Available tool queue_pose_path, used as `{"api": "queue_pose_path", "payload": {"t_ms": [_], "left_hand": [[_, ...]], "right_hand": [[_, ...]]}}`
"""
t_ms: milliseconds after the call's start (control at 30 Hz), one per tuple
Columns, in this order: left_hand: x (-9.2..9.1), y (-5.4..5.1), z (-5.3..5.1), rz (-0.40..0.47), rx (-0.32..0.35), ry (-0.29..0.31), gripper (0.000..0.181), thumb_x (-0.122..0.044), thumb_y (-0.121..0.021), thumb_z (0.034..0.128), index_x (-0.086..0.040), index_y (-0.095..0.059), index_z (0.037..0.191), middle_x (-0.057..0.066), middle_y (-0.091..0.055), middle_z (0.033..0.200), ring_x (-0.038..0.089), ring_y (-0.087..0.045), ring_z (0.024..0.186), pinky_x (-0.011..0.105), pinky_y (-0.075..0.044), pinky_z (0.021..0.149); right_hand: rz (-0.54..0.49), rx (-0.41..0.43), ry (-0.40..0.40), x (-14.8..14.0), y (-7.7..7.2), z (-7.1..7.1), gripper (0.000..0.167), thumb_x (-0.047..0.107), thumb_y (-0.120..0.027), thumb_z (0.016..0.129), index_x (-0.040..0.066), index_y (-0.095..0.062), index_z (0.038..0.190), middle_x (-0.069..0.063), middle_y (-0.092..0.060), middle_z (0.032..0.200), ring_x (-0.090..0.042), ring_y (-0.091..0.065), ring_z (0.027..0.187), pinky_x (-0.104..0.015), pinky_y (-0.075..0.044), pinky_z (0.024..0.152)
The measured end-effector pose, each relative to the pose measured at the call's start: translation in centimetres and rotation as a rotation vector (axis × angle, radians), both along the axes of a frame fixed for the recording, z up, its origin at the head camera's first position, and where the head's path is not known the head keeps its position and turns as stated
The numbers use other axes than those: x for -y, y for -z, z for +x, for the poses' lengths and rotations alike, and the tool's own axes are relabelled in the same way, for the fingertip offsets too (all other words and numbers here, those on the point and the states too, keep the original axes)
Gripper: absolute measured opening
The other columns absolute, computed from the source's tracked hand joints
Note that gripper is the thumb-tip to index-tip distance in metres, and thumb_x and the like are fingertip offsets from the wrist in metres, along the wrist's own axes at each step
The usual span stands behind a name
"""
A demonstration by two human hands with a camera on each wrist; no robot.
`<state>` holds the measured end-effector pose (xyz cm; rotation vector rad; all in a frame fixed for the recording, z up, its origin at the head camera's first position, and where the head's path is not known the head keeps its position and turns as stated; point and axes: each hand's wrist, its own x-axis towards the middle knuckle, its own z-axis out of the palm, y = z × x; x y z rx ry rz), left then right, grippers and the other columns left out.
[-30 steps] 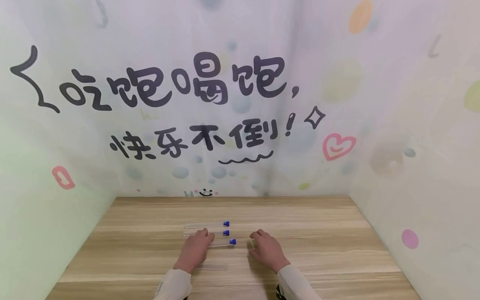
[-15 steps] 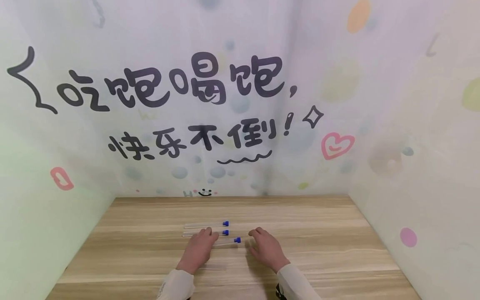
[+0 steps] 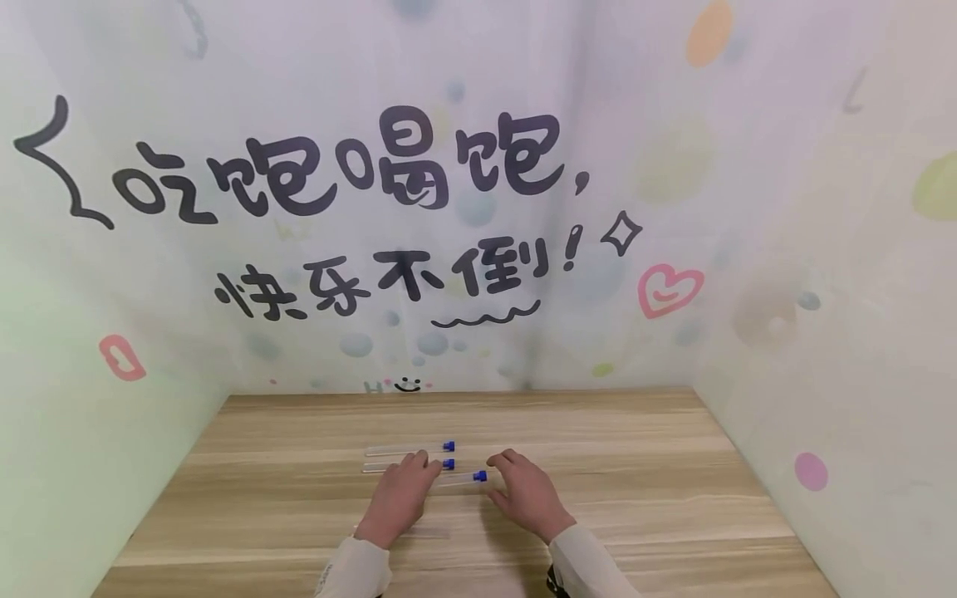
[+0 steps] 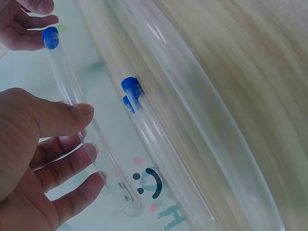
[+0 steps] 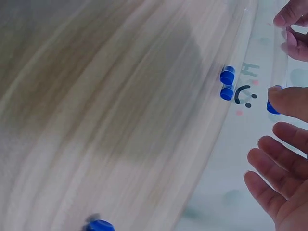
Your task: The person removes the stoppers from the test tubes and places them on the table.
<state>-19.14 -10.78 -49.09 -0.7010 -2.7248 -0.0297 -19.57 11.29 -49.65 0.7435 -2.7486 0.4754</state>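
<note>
A clear test tube [image 3: 458, 480] with a blue cap [image 3: 480, 476] is pinched between the thumb and fingers of my left hand [image 3: 399, 498]. In the left wrist view the tube [image 4: 67, 74] is raised off the table, capped end toward my right hand. My right hand [image 3: 527, 494] is beside that cap, its fingers spread and slightly bent. In the right wrist view its thumb [image 5: 288, 101] overlaps the cap; whether they touch I cannot tell. Two more blue-capped tubes lie behind, a farther tube [image 3: 407, 451] and a nearer tube [image 3: 374, 468] partly hidden by my left hand.
A clear tube [image 3: 429, 532] with no cap visible lies nearer me on the wooden table [image 3: 635, 465]. A separate blue cap [image 5: 100, 225] shows at the bottom of the right wrist view. A printed back wall [image 3: 299, 357] and a side wall [image 3: 822, 374] border the table.
My left hand has lifted the tube and shifted it slightly right and away from me. My right hand has moved slightly left, so the gap to the cap has narrowed.
</note>
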Motion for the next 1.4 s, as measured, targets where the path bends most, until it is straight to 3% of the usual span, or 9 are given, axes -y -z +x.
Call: {"api": "queue_pose_path", "payload": {"t_ms": [233,500,967,1200,1400], "left_hand": [[-0.3,-0.1,0.2,-0.006,-0.019,0.019,0.024,0.001,-0.071,0.0753,-0.011,-0.062,0.094,0.002,-0.056,0.080,0.016,-0.054,0.071,0.030,-0.046,0.055],[-0.6,-0.7,0.5,0.018,0.031,0.037,0.028,0.001,-0.072,0.0771,-0.011,-0.064,0.101,0.002,-0.060,0.084,0.015,-0.055,0.075,0.028,-0.049,0.061],[-1.1,-1.1,0.9,0.038,-0.025,0.106,0.028,0.005,-0.072,0.0720,-0.011,-0.061,0.093,0.001,-0.058,0.082,0.015,-0.054,0.071,0.027,-0.048,0.059],[-1.3,-1.3,1.1,0.052,-0.067,0.147,0.029,0.006,-0.072,0.0685,-0.011,-0.059,0.088,0.000,-0.056,0.080,0.013,-0.053,0.070,0.025,-0.046,0.057],[-1.4,-1.5,1.2,0.052,-0.099,0.150,0.028,0.007,-0.072,0.0707,-0.012,-0.058,0.086,-0.001,-0.056,0.079,0.012,-0.055,0.068,0.024,-0.045,0.055]], "right_hand": [[0.007,0.027,-0.003,0.3,-0.6,0.2,0.035,0.022,-0.075,0.082,0.008,-0.063,0.111,-0.004,-0.066,0.101,-0.016,-0.064,0.089,-0.031,-0.054,0.075],[-0.005,-0.004,-0.036,0.2,-0.8,0.3,0.032,0.020,-0.076,0.081,0.009,-0.063,0.108,-0.003,-0.064,0.099,-0.014,-0.064,0.085,-0.028,-0.054,0.071],[-0.026,-0.077,-0.045,-0.3,-0.7,0.4,0.028,0.019,-0.082,0.072,0.012,-0.065,0.093,0.004,-0.061,0.085,-0.007,-0.056,0.073,-0.023,-0.050,0.063],[-0.073,-0.060,-0.047,-0.5,-0.8,0.5,0.021,0.013,-0.081,0.074,0.011,-0.063,0.086,0.004,-0.060,0.080,-0.005,-0.054,0.069,-0.022,-0.048,0.061],[-0.118,-0.123,-0.094,-0.7,-0.8,0.4,0.023,0.007,-0.082,0.070,0.010,-0.063,0.082,0.003,-0.060,0.077,-0.009,-0.058,0.069,-0.023,-0.049,0.061]]}}
